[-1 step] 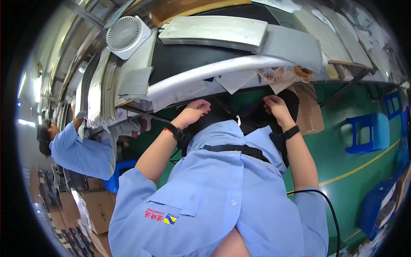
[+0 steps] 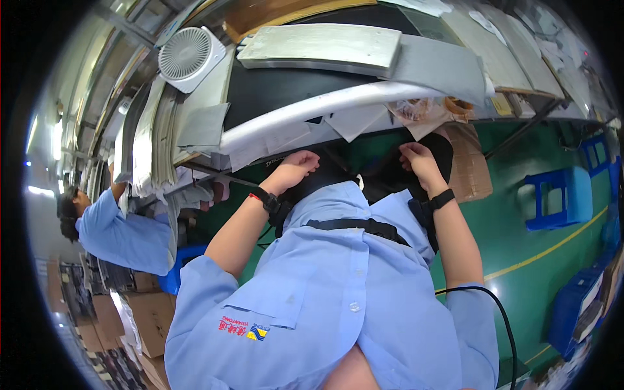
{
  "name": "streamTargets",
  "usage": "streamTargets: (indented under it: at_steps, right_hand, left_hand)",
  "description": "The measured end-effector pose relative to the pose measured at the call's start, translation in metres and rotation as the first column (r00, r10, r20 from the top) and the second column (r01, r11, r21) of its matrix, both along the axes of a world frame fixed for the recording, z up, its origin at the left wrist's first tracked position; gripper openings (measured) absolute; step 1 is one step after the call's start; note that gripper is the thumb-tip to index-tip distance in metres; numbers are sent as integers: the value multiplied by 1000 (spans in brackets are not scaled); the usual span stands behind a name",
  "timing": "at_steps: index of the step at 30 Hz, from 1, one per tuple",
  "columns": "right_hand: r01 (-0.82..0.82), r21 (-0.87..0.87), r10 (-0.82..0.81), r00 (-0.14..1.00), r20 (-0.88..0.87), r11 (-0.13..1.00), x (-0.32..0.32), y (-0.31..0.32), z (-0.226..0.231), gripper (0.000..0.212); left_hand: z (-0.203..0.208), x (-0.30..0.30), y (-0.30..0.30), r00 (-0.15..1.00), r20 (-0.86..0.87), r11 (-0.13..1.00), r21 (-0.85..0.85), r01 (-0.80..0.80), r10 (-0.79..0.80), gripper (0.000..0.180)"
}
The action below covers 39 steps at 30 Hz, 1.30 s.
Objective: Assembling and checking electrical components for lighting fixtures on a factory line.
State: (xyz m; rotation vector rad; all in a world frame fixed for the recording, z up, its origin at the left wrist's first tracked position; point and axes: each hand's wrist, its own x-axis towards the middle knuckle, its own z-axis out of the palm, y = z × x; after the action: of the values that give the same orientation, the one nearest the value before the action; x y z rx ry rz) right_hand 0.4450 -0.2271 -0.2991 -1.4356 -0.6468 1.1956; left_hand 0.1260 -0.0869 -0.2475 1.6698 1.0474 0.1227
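My left hand (image 2: 300, 168) rests on my left thigh, in black trousers, its fingers loosely curled in with nothing showing in them. On the other thigh lies my right hand (image 2: 419, 162), also curled, with no object visible in it. Both hands are below the front edge of a workbench (image 2: 312, 112). A long pale metal-looking block (image 2: 322, 45) lies on the bench's dark top, beyond my hands. Against its right end is a flat grey sheet (image 2: 439, 68).
A white fan (image 2: 188, 58) stands at the bench's left, near stacked grey panels (image 2: 153, 140). A co-worker in a blue shirt (image 2: 123, 231) sits at left. Under the bench is a cardboard box (image 2: 469, 169). A blue stool (image 2: 562, 198) stands right, and cartons (image 2: 146, 318) are piled lower left.
The view has shifted very slightly. My hands stay where they were, curled on my thighs.
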Motion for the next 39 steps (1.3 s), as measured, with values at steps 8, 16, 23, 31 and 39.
streamTargets:
  at_steps: [8, 16, 23, 31, 39]
  right_hand:
    - [82, 60, -76, 993, -86, 995, 0, -18, 1, 15]
    - [133, 62, -124, 982, -139, 989, 7, -30, -6, 14]
    - [179, 79, -163, 970, -182, 981, 6, -27, -8, 15]
    - [163, 80, -142, 965, -223, 983, 3, -17, -12, 16]
    - [185, 88, -157, 952, -262, 979, 7, -17, -14, 14]
  left_hand:
    - [4, 21, 0, 997, -11, 997, 8, 82, -82, 29]
    - [-5, 14, 0, 998, 10, 997, -36, 65, -65, 29]
    - [-11, 13, 9, 998, 11, 997, -53, 56, -55, 29]
    - [-16, 16, 11, 999, 14, 992, -116, 44, -43, 28]
    - [-19, 20, 12, 996, 83, 997, -60, 44, -39, 26]
